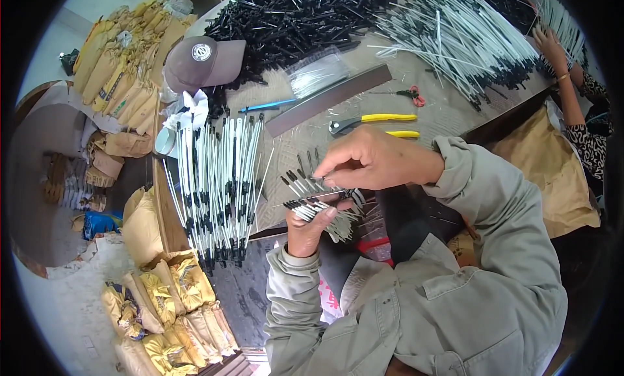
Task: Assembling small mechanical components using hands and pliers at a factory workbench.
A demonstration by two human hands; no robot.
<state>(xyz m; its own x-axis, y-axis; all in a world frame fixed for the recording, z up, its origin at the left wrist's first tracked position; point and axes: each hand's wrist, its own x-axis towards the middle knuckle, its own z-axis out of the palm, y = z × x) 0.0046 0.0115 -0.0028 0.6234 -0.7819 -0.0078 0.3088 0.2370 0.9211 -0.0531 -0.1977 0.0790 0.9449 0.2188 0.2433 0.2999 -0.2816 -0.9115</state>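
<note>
My left hand (307,234) is closed around a bunch of thin white rods with black ends (311,208), which fan out at the table's front edge. Just above it, my right hand (380,159) is pinched at the fingertips on a thin wire-like piece (317,178). This piece is too fine to make out well. Yellow-handled pliers (374,119) lie on the table beyond my right hand. To the left of my hands, a wide row of white rods with black ends (218,181) lies over the table edge.
A black heap of small parts (292,18) covers the back, beside a cap (203,61). A dark bar (331,100), a clear bag (317,74), a blue pen (266,105) and red-handled scissors (413,95) lie mid-table. White rods (461,38) and another person's hand (551,48) are at right.
</note>
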